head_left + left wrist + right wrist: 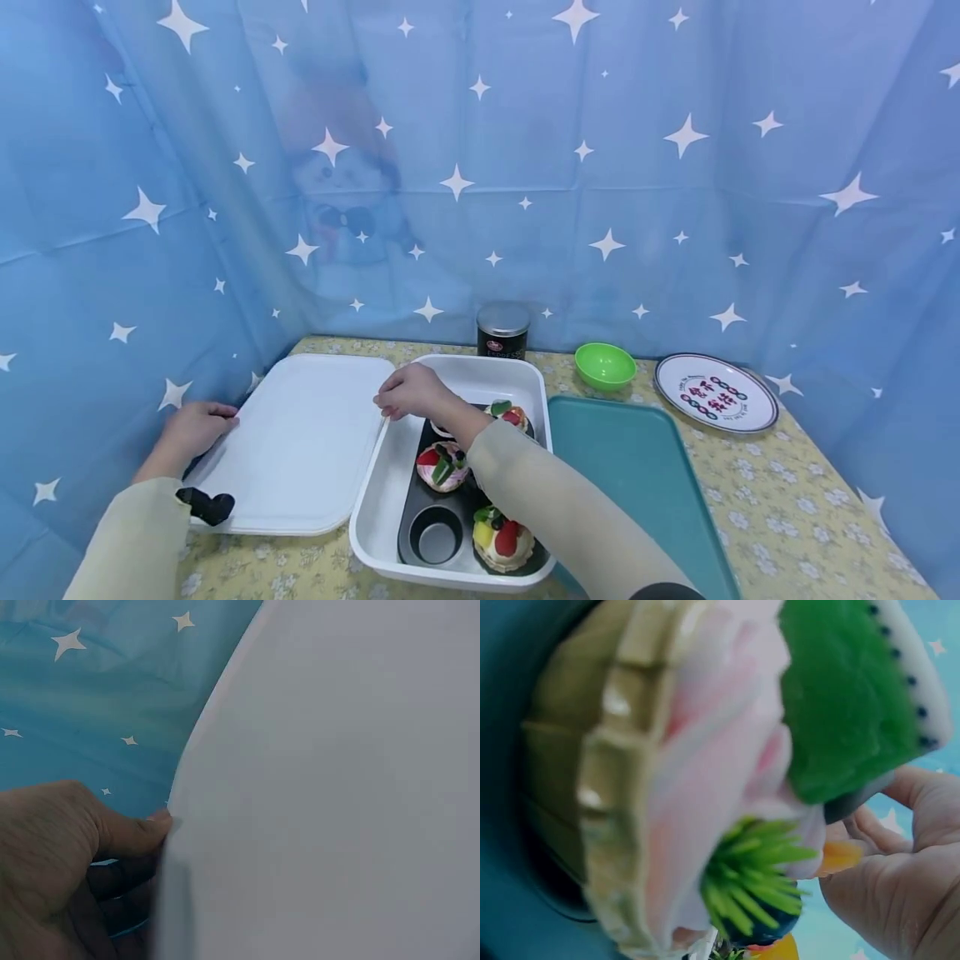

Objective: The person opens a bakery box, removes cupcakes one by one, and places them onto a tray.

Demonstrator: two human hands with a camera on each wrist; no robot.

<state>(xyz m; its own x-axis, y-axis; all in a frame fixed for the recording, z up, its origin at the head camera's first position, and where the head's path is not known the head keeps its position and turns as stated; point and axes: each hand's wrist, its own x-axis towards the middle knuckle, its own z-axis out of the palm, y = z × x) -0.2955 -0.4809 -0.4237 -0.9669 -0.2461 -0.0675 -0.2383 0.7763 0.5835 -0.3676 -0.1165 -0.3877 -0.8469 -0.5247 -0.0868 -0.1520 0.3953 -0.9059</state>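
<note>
A flat white lid (300, 442) with rounded corners lies left of a deep white tub (372, 521). My left hand (197, 432) grips the lid's left edge, with the thumb (139, 834) at the rim and the fingers around the side. Over the tub's left rim, my right hand (416, 392) has curled fingers pinching the lid's right edge. Inside the tub is a dark muffin pan (411, 508) holding several fruit-topped tarts, among them a pink cream tart (442, 467) and a yellow-and-red fruit tart (504, 542). My right forearm covers part of the pan.
On the right, a teal tray (630, 475) lies close beside the tub. Behind are a dark tin (502, 333), a green bowl (606, 367) and a printed oval plate (716, 393). A blue star-patterned curtain (525, 208) hangs around the table.
</note>
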